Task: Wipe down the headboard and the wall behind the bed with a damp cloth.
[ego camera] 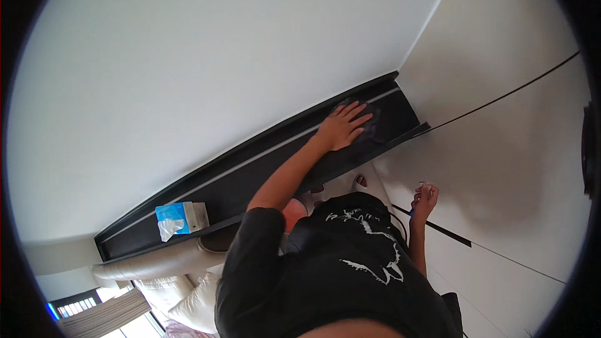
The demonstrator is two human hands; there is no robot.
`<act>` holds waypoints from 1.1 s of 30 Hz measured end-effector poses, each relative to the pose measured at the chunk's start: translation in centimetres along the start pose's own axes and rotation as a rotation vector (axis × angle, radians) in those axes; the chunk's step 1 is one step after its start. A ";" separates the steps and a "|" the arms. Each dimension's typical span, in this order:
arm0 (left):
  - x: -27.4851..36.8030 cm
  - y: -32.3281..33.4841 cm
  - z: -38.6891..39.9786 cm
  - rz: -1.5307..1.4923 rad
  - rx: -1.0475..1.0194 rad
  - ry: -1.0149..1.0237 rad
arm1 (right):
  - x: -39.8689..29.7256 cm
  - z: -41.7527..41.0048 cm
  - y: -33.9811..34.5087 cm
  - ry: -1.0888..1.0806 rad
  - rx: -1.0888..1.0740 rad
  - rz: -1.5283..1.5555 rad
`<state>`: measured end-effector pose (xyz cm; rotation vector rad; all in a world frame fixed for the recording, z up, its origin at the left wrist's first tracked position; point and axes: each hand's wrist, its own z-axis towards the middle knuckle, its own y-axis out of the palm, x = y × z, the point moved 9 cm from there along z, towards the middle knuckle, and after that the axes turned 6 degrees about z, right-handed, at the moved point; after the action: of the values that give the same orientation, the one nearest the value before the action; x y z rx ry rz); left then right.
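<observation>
My left hand (345, 124) lies flat, fingers spread, on a dark cloth (374, 126). Beneath the cloth is a long black ledge (263, 176) with a pale strip running along it. Most of the cloth's near side is hidden by the hand. Off to the right, my right hand (426, 202) is raised beside the pale wall with its fingers curled. A small whitish piece (425, 183) shows at its fingertips; its material is unclear. Something blue (412, 212) shows at the edge of that hand, partly covered.
A blue and white tissue box (181, 218) with a tissue sticking out stands on the ledge's left part. A cream sofa (188, 286) is at lower left, near a curtain (105, 317). Walls meet at the ledge's right end. A reddish object (295, 215) shows below the ledge.
</observation>
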<state>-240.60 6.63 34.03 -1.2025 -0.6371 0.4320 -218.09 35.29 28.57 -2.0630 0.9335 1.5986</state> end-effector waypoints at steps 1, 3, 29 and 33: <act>0.1 0.0 0.5 -0.004 0.010 -0.010 | -0.3 0.2 0.9 -0.005 -0.020 -0.005; -0.4 -0.5 -0.3 -0.011 0.019 -0.039 | -0.1 -0.1 2.6 0.013 -0.055 -0.006; -6.9 -8.8 -29.3 0.055 -0.071 -0.745 | 3.8 0.7 10.3 0.114 -0.396 -0.075; -1.9 -4.9 -15.1 0.054 -0.102 -0.283 | 3.1 2.0 8.6 0.108 -0.345 -0.057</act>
<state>-232.22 -6.93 34.88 -1.2688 -0.8794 0.6279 -225.07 29.59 25.96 -2.4033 0.6603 1.7315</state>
